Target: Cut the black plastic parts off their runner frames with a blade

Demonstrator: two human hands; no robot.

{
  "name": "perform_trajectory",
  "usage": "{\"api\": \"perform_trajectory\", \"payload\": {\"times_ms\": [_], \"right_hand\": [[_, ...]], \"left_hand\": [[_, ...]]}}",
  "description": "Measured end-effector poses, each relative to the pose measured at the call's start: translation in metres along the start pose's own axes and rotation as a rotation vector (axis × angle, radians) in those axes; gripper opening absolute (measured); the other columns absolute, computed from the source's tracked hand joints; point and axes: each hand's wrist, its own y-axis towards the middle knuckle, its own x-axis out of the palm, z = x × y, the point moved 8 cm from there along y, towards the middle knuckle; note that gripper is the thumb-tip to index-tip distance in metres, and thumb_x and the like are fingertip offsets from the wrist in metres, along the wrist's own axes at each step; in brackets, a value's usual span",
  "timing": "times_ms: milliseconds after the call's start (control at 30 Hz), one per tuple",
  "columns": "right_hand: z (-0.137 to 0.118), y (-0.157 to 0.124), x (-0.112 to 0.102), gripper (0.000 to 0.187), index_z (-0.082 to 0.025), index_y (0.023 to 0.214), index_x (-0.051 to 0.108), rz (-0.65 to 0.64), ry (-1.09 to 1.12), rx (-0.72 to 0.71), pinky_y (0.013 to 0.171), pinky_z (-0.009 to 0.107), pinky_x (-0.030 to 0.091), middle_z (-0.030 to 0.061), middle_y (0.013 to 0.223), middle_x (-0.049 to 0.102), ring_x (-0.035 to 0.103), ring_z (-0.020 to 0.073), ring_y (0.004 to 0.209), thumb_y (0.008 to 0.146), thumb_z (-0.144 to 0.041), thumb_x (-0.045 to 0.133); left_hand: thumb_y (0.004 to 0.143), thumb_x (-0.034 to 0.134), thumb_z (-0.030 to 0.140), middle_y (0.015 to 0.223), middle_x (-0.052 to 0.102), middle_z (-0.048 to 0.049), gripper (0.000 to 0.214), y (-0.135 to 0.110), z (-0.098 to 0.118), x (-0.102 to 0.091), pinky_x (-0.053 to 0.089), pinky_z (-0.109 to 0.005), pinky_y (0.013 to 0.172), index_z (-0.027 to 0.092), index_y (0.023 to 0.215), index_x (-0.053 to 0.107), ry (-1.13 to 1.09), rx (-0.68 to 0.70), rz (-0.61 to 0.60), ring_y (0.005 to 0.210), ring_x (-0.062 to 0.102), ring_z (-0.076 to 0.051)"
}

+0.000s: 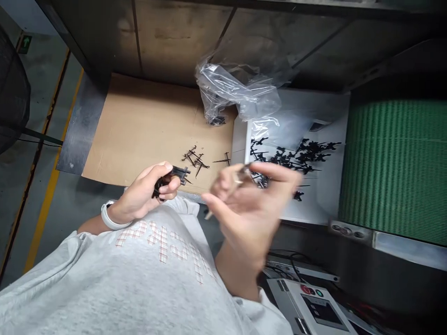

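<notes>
My left hand, with a white band at the wrist, is closed around several small black plastic parts. One part juts out past the thumb and fingertips. To its right, my right hand is smeared by motion in front of the white box. Its fingers are curled around a slim, partly shiny object, too blurred to name. Thin black plastic sprues lie on the cardboard sheet just beyond my left hand. More black pieces are scattered in the white box, partly hidden by my right hand.
A crumpled clear plastic bag lies across the cardboard and the box's left wall. At the right stands a green ribbed conveyor belt. A control box with red and green buttons is below right. A dark panel rises behind.
</notes>
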Motion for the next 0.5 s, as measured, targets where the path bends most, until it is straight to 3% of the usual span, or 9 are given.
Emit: {"api": "perform_trajectory", "payload": {"times_ms": [133, 300, 500], "right_hand": [[0.037, 0.007, 0.025, 0.055, -0.034, 0.101, 0.042, -0.138, 0.020, -0.005, 0.050, 0.026, 0.040, -0.0056, 0.096, 0.056, 0.042, 0.0045, 0.050, 0.070, -0.017, 0.084], [0.038, 0.008, 0.023, 0.037, -0.031, 0.098, 0.047, -0.176, 0.058, -0.063, 0.050, 0.026, 0.039, -0.0027, 0.105, 0.064, 0.038, 0.0034, 0.046, 0.078, -0.021, 0.077], [0.051, 0.006, 0.023, 0.042, -0.032, 0.106, 0.046, -0.172, 0.166, 0.125, 0.050, 0.026, 0.038, -0.0024, 0.097, 0.063, 0.037, 0.0063, 0.049, 0.077, -0.036, 0.075]], "left_hand": [[0.091, 0.056, 0.024, 0.053, 0.040, 0.0066, 0.029, -0.002, -0.003, 0.005, 0.031, -0.014, 0.045, 0.017, 0.066, 0.044, -0.013, -0.044, -0.010, 0.046, 0.030, -0.004], [0.093, 0.055, 0.027, 0.055, 0.043, 0.0062, 0.029, -0.004, -0.006, 0.010, 0.031, -0.015, 0.047, 0.017, 0.068, 0.045, 0.011, -0.042, -0.114, 0.048, 0.031, -0.004], [0.090, 0.060, 0.032, 0.057, 0.053, 0.0030, 0.029, -0.009, -0.007, 0.019, 0.028, -0.019, 0.047, 0.016, 0.068, 0.048, 0.134, -0.090, -0.244, 0.047, 0.030, -0.004]]}}
